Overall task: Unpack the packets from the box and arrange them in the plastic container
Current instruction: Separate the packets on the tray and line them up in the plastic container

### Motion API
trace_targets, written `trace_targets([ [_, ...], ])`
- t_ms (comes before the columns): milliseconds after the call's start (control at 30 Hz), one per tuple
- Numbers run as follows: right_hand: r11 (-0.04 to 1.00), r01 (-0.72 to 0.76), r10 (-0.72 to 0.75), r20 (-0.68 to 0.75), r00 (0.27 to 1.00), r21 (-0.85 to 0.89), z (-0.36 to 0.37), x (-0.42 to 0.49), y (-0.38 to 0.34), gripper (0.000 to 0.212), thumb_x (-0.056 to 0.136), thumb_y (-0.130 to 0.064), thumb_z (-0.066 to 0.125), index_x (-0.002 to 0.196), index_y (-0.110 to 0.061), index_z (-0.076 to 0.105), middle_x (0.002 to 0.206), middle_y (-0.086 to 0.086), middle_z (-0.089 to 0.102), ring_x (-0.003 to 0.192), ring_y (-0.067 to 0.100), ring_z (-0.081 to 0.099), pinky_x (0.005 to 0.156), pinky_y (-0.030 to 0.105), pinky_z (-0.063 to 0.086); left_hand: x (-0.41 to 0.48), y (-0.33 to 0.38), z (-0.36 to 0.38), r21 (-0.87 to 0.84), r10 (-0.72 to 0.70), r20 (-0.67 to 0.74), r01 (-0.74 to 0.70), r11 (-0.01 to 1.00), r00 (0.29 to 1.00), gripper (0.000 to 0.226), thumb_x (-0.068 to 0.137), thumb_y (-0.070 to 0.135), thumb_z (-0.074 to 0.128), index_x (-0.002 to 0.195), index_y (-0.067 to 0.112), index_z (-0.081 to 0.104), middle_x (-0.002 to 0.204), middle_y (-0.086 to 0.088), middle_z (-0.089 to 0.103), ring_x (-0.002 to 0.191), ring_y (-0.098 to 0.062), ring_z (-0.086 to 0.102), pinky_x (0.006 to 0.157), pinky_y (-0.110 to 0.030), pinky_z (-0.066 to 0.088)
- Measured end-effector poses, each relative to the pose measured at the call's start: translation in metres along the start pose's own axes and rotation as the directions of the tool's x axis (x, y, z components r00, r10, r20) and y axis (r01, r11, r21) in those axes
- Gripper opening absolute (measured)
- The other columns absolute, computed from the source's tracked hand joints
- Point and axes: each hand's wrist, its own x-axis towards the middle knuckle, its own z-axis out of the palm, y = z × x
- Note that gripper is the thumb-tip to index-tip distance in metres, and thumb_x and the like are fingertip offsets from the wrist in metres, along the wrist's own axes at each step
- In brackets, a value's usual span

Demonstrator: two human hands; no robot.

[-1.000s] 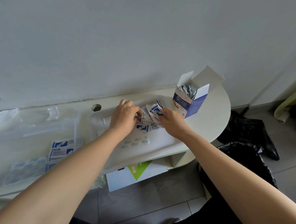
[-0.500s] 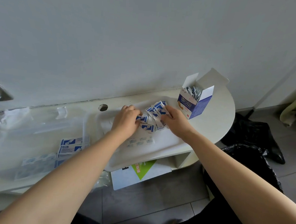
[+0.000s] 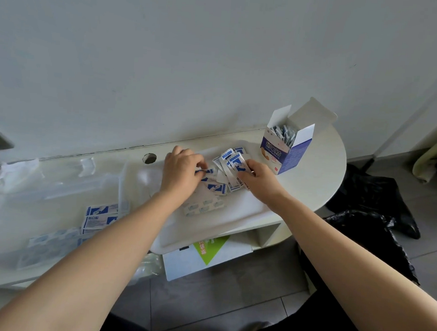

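1. Packets lie in a loose blue-and-white heap on the white surface, between my two hands.
2. My left hand curls its fingers over the heap's left edge and pinches a packet there.
3. My right hand grips a fanned bunch, tilted up at the heap's right side.
4. I see the box upright just right of the heap, flaps open, with more packets inside.
5. Well to the left, the clear plastic container holds a few flat packets.

Open blue-white box upright; loose packets heaped beside it; more flat in clear plastic container.
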Motion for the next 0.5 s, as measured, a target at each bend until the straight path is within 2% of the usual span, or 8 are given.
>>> trace_targets([
  [100,0.995,0.094,-0.095,0.036,0.995,0.036,-0.001,-0.004,-0.004,0.014,0.093,-0.013,0.053,0.103,-0.01,0.063,0.106,0.006,0.064,0.086,0.016,0.06,0.071,0.028,0.048,0.003,0.008,-0.009,-0.117,-0.003,-0.025,0.0,0.993,1.0,0.009,0.081,0.025,0.073,0.09,0.022,0.074,0.09,0.005,0.069,0.097,-0.021,0.049,0.08,-0.029,0.026],
  [167,0.981,0.194,-0.193,0.061,0.979,-0.008,-0.001,-0.005,-0.008,0.017,0.091,-0.018,0.056,0.105,-0.019,0.066,0.116,-0.006,0.062,0.095,0.013,0.06,0.078,0.028,0.049,0.005,0.017,-0.015,-0.184,0.019,0.02,-0.015,0.983,1.0,0.013,0.08,0.024,0.074,0.092,0.018,0.075,0.086,0.002,0.064,0.094,-0.02,0.049,0.076,-0.027,0.027],
  [200,0.975,0.22,-0.217,0.071,0.974,-0.04,-0.001,-0.007,-0.012,0.016,0.091,-0.019,0.057,0.102,-0.024,0.067,0.108,-0.01,0.063,0.091,0.01,0.06,0.077,0.027,0.047,0.004,0.022,-0.018,-0.226,0.023,0.053,-0.01,0.974,0.998,0.014,0.079,0.022,0.075,0.092,0.016,0.074,0.084,0.001,0.06,0.091,-0.021,0.049,0.072,-0.026,0.027],
  [233,0.969,0.237,-0.232,0.072,0.97,-0.063,-0.001,-0.008,-0.014,0.013,0.092,-0.019,0.057,0.096,-0.027,0.066,0.092,-0.011,0.063,0.08,0.006,0.057,0.071,0.026,0.045,0.004,0.026,-0.019,-0.273,0.024,0.084,0.0,0.962,0.996,0.014,0.078,0.021,0.076,0.091,0.015,0.073,0.083,0.0,0.058,0.089,-0.021,0.052,0.067,-0.026,0.027],
  [300,0.962,0.257,-0.256,0.028,0.966,-0.089,-0.002,-0.008,-0.015,0.015,0.093,-0.013,0.056,0.086,-0.024,0.063,0.067,-0.012,0.054,0.06,0.0,0.046,0.059,0.019,0.038,0.002,0.03,-0.021,-0.343,0.024,0.149,0.029,0.939,0.989,0.017,0.078,0.026,0.075,0.093,0.019,0.069,0.081,0.004,0.061,0.083,-0.019,0.058,0.063,-0.028,0.034],
  [400,0.969,0.231,-0.235,-0.045,0.971,-0.084,-0.006,-0.009,-0.009,0.012,0.091,-0.01,0.056,0.087,-0.011,0.067,0.068,-0.003,0.059,0.058,0.006,0.045,0.058,0.022,0.037,-0.006,0.025,-0.023,-0.349,-0.056,0.285,0.158,0.924,0.957,0.026,0.082,0.038,0.072,0.103,0.023,0.066,0.085,0.011,0.063,0.081,-0.01,0.06,0.073,-0.026,0.049],
  [500,0.965,0.197,-0.203,-0.017,0.979,-0.173,-0.009,-0.013,-0.002,0.014,0.091,-0.011,0.057,0.097,-0.01,0.07,0.076,-0.003,0.062,0.065,0.012,0.05,0.062,0.026,0.04,-0.015,0.011,-0.024,-0.389,-0.115,0.318,0.24,0.889,0.941,0.017,0.082,0.031,0.073,0.094,0.019,0.071,0.082,0.003,0.07,0.075,-0.014,0.063,0.077,-0.035,0.055],
])
